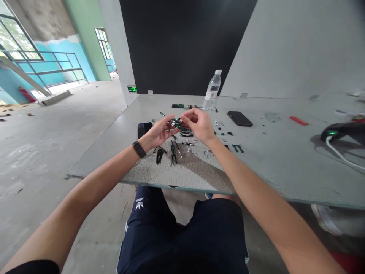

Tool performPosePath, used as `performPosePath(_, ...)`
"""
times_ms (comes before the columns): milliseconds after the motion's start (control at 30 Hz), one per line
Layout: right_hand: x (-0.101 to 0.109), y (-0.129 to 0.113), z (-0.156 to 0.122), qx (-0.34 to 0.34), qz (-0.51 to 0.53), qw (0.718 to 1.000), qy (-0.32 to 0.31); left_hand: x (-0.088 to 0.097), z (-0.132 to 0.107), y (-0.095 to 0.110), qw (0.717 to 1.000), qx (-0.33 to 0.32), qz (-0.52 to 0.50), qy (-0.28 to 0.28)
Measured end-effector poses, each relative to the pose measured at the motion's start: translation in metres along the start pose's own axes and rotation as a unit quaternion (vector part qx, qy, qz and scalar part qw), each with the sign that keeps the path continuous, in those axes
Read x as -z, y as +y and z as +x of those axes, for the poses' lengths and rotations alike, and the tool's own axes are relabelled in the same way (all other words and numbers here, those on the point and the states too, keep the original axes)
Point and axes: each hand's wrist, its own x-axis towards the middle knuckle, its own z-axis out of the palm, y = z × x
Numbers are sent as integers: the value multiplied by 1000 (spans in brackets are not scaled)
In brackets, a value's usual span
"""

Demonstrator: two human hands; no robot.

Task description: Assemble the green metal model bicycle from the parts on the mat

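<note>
Above the table, my left hand point(157, 134) grips a slim green model part point(177, 125) with a silver piece on it. My right hand point(200, 125) meets its right end with thumb and index finger pinched; what sits between those fingertips is too small to make out. Below the hands lie a green fork-shaped part point(173, 153), a black part point(160, 155) and a thin rod-like tool point(178, 149). Partly hidden under the hands is a round black part point(186, 134). Two-pronged green pieces point(237, 148) rest right of my right wrist.
A water bottle point(212, 91) stands at the back of the grey table point(273, 160). One phone point(240, 118) lies right of the hands, another point(144, 129) left. Farther right are a red-orange tool point(299, 120) and a black device point(340, 131) with a white cable. Several tiny parts are scattered around.
</note>
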Motion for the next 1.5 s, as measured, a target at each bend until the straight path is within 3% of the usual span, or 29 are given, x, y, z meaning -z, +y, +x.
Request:
performPosePath(567,3,-2,0,35,-50,998,3,7,5,-5,998,-43,23,-38)
performPosePath(800,4,-2,0,30,-63,997,16,8,0,-6,988,-79,66,-111)
performPosePath(1200,0,-6,-2,57,-100,993,40,-5,-13,-7,973,-140,161,-92)
performPosePath(1500,-2,-7,-3,75,-163,982,55,-1,-9,-8,968,-133,198,-84)
